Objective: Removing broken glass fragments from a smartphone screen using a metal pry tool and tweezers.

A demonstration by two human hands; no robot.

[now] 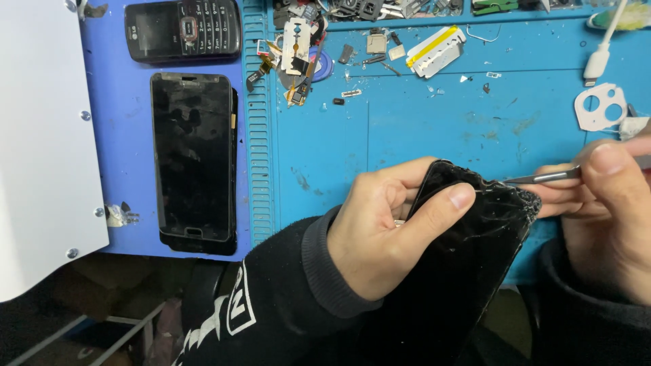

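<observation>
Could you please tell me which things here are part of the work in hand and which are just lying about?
In hand:
- left hand gripping the cracked black smartphone
- right hand holding thin metal tweezers at its shattered corner

Lying about:
- intact black smartphone
- black keypad phone
- razor blades
- white cable
- blue work mat

Blue work mat across the frame. Left: black smartphone lying flat, keypad phone above it, white panel at far left. Top centre: razor blade, small scattered parts. Upper right: white cable, white camera-cutout piece.
</observation>
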